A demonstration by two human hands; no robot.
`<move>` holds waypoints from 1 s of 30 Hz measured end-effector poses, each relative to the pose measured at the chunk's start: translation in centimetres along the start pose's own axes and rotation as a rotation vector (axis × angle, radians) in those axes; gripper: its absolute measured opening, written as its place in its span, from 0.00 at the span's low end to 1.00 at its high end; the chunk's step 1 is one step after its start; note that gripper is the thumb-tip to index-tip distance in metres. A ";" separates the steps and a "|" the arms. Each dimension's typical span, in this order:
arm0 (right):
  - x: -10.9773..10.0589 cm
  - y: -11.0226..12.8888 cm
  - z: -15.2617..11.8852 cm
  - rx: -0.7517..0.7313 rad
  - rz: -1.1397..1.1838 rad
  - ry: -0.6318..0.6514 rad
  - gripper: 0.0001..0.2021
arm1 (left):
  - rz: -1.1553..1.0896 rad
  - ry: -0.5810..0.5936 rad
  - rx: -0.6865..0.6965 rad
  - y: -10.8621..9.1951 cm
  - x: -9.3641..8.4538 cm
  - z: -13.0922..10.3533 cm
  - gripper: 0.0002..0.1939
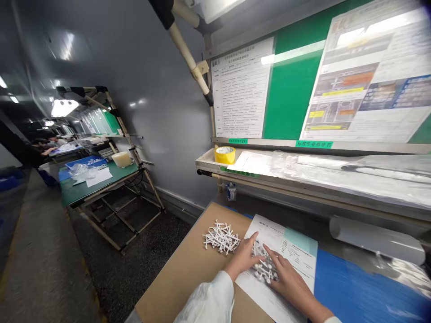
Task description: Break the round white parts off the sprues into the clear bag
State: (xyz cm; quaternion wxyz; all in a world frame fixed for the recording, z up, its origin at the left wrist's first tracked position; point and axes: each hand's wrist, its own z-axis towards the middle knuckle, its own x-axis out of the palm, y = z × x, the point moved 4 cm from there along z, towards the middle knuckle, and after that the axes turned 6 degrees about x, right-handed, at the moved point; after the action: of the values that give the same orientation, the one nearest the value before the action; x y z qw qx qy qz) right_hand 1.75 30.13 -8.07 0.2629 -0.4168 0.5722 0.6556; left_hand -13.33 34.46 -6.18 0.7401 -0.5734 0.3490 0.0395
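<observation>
A small heap of white plastic pins with round heads (264, 268) lies on a printed sheet (299, 255). My left hand (244, 255) is at the heap's left side, thumb and fingers apart. On the other side is my right hand (286, 273), its fingers stretched along the heap's edge. Both hands seem to touch the outer pins, and neither is closed around one. Farther left, a larger pile of similar white pins (222, 237) rests on the brown board (188, 273). Parts of the near heap are hidden by my fingers.
Above the bench runs a shelf with a roll of yellow tape (225, 154), papers and plastic bags (353, 172). A clear plastic roll (375, 237) lies at the back right, behind a blue surface (363, 287). Another green-topped bench (117, 175) stands at left; people sit beyond it.
</observation>
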 end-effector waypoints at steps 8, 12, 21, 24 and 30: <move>-0.2 -0.7 3.0 0.044 0.229 0.080 0.28 | -0.117 0.030 -0.172 0.5 0.6 2.3 0.17; -0.3 -1.2 4.0 0.059 0.315 0.104 0.18 | -0.210 0.052 -0.347 0.1 1.3 3.2 0.13; -2.0 -0.1 3.1 -0.023 0.435 0.206 0.17 | -0.484 -0.011 -0.627 -0.6 1.5 2.2 0.12; -3.5 1.0 2.8 -0.057 0.389 0.207 0.18 | -0.609 -0.065 -0.658 -1.1 1.0 1.5 0.14; -7.0 5.6 1.6 -0.184 0.162 0.274 0.19 | -0.865 -0.126 -0.636 -3.4 1.3 -2.3 0.17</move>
State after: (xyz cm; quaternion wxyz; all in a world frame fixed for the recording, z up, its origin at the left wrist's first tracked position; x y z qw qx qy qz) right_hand 0.38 31.42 0.84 0.0895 -0.4770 0.5721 0.6612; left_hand -11.86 30.87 -4.38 0.4983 -0.8571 0.0070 -0.1306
